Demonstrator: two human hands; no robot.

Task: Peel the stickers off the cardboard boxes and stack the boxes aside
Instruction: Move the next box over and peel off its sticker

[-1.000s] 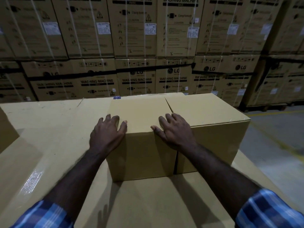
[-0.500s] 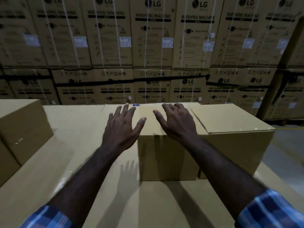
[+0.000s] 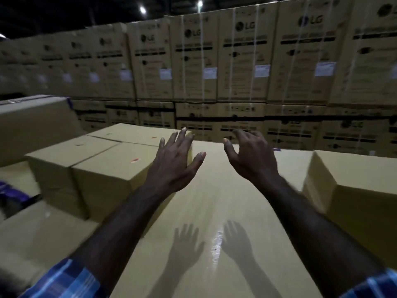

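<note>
From the head camera, the left hand [image 3: 175,162] and right hand [image 3: 251,155] are hovering with fingers spread, holding nothing, above a large flat cardboard surface [image 3: 214,203] (their shadows falling on it). Plain cardboard boxes are sitting left [image 3: 103,168] and right [image 3: 354,190].

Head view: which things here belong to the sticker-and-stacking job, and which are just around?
Job:
- left hand, open, holding nothing
- right hand, open, holding nothing
- big box under the hands
- plain boxes on the left
- plain box on the right

Just around:
- wall of printed washing machine cartons
- ceiling lights
</note>
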